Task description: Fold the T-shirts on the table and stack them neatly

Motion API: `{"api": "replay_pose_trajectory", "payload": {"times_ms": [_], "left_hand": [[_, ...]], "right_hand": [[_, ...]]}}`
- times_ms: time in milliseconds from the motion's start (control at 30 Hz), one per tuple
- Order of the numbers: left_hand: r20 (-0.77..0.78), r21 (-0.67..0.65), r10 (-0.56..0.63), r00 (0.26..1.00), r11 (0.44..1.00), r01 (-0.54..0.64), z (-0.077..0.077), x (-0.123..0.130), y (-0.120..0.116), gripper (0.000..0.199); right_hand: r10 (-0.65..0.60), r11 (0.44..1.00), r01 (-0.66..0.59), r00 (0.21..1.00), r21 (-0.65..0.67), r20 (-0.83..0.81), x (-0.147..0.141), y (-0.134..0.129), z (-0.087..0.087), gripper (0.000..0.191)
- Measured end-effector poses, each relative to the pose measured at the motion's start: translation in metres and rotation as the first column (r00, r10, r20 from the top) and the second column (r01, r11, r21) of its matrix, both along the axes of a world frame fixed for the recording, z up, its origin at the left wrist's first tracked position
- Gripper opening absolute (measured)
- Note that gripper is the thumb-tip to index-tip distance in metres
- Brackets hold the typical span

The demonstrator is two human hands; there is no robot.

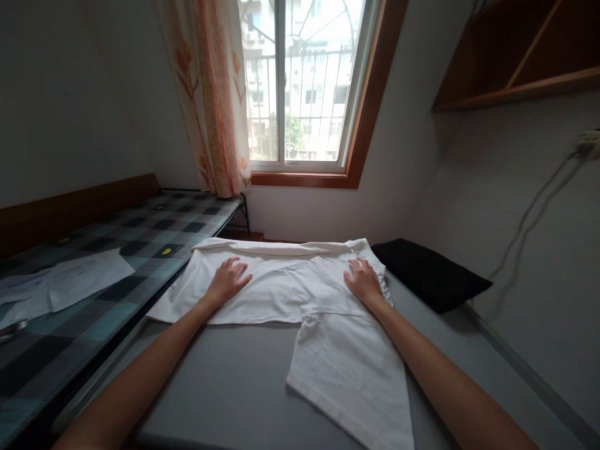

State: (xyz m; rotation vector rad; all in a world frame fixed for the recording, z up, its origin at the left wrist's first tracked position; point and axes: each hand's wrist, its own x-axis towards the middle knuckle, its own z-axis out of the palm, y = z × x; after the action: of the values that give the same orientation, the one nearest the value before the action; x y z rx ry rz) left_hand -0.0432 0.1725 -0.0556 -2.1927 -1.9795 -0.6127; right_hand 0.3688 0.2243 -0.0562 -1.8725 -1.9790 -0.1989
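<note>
A white T-shirt (pixel 281 287) lies on the grey tabletop (pixel 225 381), its body spread sideways and its far edge folded over. One sleeve (pixel 351 375) reaches toward me at the right. My left hand (pixel 228 281) rests on the left part of the shirt, fingers spread and pointing away from me. On the right part, close to the collar end, my right hand (pixel 364 279) lies with its fingers apart, touching the cloth. Neither hand grips the fabric.
Right of the shirt lies a flat black item (pixel 431 272) near the wall. A bed with a checked mattress (pixel 154 231) stands along the left, with papers (pixel 70 281) on it. Behind are a curtain (pixel 210 94) and a window (pixel 304 94); a wooden shelf (pixel 525 87) hangs upper right.
</note>
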Motion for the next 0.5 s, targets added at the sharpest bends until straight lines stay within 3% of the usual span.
{"api": "replay_pose_trajectory", "payload": {"times_ms": [100,167,300,400,500], "left_hand": [[-0.01,-0.007,-0.07,0.997,0.997,0.07,0.004,-0.004,-0.021,0.044],[-0.021,-0.077,-0.184,0.983,0.98,0.182,0.01,-0.01,-0.034,0.052],[0.016,-0.215,-0.372,0.928,0.905,0.367,0.018,-0.021,-0.048,0.076],[0.019,-0.181,-0.354,0.935,0.918,0.352,0.018,-0.021,-0.047,0.062],[-0.05,-0.115,-0.319,0.947,0.943,0.311,0.014,-0.012,-0.042,0.039]], "right_hand": [[-0.1,0.995,0.1,0.995,0.027,-0.025,0.011,-0.018,0.003,0.044],[-0.188,0.982,0.188,0.982,0.014,-0.018,0.023,-0.028,0.006,0.046],[-0.347,0.928,0.346,0.938,-0.138,0.019,0.052,-0.039,0.016,0.052],[-0.348,0.902,0.338,0.938,-0.269,0.013,0.063,-0.041,0.02,0.059],[-0.263,0.921,0.243,0.965,-0.305,-0.026,0.059,-0.038,0.015,0.059]]}}
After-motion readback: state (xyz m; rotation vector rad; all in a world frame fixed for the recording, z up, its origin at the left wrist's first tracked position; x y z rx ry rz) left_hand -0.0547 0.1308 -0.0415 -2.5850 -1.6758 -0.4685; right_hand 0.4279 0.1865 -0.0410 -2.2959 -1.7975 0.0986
